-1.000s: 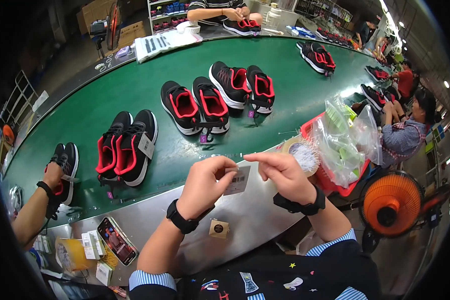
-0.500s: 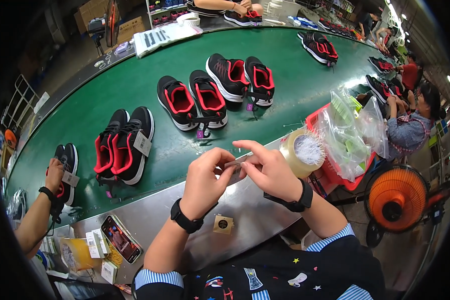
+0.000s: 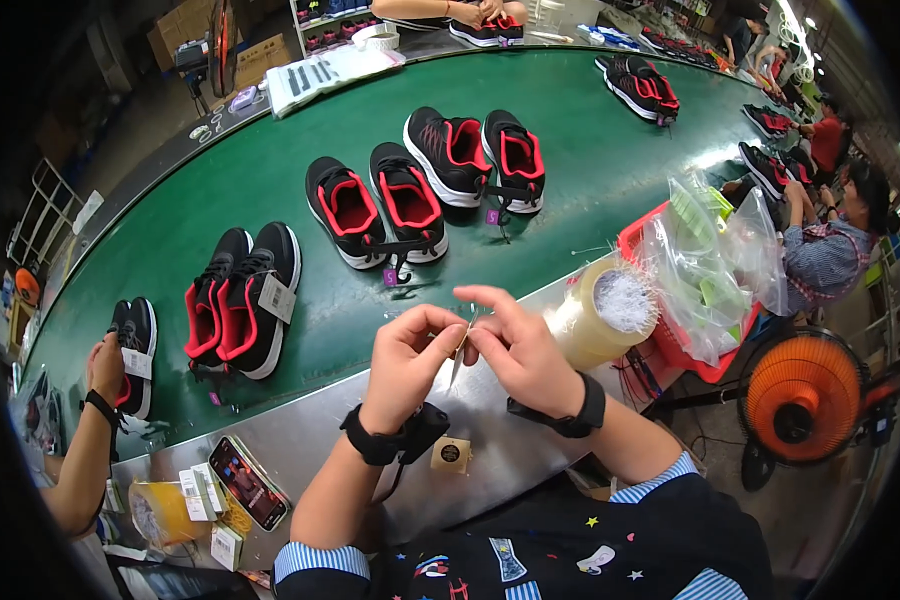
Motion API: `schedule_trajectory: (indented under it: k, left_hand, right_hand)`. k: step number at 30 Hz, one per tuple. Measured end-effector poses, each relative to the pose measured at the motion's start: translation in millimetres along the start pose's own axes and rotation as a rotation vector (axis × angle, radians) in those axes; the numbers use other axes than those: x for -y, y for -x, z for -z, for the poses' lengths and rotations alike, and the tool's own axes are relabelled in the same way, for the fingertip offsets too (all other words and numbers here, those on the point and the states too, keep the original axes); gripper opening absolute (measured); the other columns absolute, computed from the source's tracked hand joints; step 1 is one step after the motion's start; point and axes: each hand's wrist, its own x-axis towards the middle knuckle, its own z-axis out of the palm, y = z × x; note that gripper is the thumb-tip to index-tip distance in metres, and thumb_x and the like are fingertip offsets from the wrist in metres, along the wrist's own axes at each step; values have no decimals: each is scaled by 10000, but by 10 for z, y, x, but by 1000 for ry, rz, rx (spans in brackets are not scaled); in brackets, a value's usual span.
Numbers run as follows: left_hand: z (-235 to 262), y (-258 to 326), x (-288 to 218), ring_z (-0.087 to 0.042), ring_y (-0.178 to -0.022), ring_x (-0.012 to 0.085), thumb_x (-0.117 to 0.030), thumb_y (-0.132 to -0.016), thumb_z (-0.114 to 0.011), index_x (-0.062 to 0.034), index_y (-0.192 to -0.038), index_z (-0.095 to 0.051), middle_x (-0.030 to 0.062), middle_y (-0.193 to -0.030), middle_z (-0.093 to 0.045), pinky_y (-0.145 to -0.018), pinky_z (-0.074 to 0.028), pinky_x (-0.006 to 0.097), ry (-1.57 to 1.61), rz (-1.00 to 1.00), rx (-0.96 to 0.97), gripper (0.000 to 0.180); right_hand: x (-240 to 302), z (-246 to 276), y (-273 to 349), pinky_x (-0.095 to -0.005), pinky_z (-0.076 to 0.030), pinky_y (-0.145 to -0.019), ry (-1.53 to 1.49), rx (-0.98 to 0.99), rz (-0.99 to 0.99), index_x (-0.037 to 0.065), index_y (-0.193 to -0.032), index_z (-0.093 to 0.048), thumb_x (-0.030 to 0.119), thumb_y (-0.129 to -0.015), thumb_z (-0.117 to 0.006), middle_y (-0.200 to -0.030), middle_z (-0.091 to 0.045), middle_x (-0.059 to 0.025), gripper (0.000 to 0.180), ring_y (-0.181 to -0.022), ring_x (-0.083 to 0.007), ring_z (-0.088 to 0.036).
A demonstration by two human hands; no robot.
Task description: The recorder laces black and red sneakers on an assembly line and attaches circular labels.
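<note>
My left hand [image 3: 407, 358] and my right hand [image 3: 515, 350] meet above the metal table edge. Between their fingertips they pinch a small thin card [image 3: 456, 372], seen nearly edge-on, so its face is hidden. The right index finger is raised. Below the hands a gold square card with a dark round mark [image 3: 451, 454] lies on the metal. Beyond them, black and red sneakers [image 3: 407, 203] stand in pairs on the green belt, some with purple tags. To the left, another sneaker pair [image 3: 245, 300] bears a white tag [image 3: 277, 298].
A clear jar of white fibres [image 3: 595, 315] and a red basket of plastic bags [image 3: 700, 340] stand to the right, near an orange fan [image 3: 803, 395]. At left lie a phone [image 3: 248, 483] and white tag stacks [image 3: 198, 492]. A co-worker's hand [image 3: 104, 365] touches a sneaker pair.
The card between my fingers has turned from flatter to nearly edge-on. My hands have shifted slightly left and down. The sneakers at centre and left appear slightly further left.
</note>
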Motion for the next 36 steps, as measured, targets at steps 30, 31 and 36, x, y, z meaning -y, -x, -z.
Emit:
schedule_trajectory:
  k: [30, 31, 36]
  left_hand:
    - [-239, -2880, 1026, -596, -782, 376, -112, -832, -475, -86, -1197, -410, 173, -776, -625, -765, -417, 502, -1497, -361, 341, 372]
    - [-360, -2861, 1021, -602, -803, 364, -160, -833, -478, -90, -1198, -443, 179, -801, -630, -818, -423, 482, -1495, -250, 377, 373]
    - [-327, -2770, 1031, -592, -912, 340, -496, -803, -556, -56, -1082, -537, 210, -928, -622, -778, -453, 413, -1453, -7, 334, 522]
  right_hand:
    - [-1356, 86, -221, -206, -397, -607, -777, 163, -592, -3, -860, -596, 132, -839, -556, -732, -576, 1, 142, -655, -64, -508]
    - [-1387, 96, -217, -206, -397, -607, -777, 178, -599, -3, -860, -596, 132, -839, -556, -732, -576, 1, 142, -655, -64, -508]
    - [-1368, 32, -214, -192, -341, -521, -816, 158, -585, 21, -852, -590, 119, -840, -545, -693, -535, 26, 109, -587, -38, -453]
